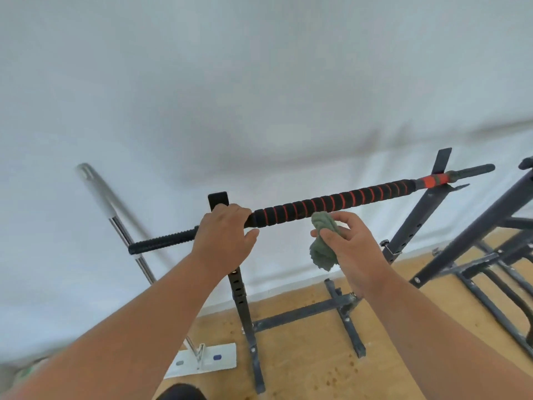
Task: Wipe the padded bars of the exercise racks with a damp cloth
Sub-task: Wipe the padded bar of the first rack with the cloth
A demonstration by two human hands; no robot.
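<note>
Green cloth (324, 239) is bunching in your pinching right hand (350, 243) just beside the padded bar (331, 203) your left hand (225, 229) is gripping, so it is risking slipping loose mid-wipe.

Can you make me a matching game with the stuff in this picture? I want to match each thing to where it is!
Things:
1. green cloth
2. padded bar
3. mop
4. left hand

Places:
A. lying across the black rack
B. leaning on the white wall, head on the floor
C. pinched in the right hand, just below the bar
D. curled over the bar's left end

Pairs: 1-C, 2-A, 3-B, 4-D
</note>
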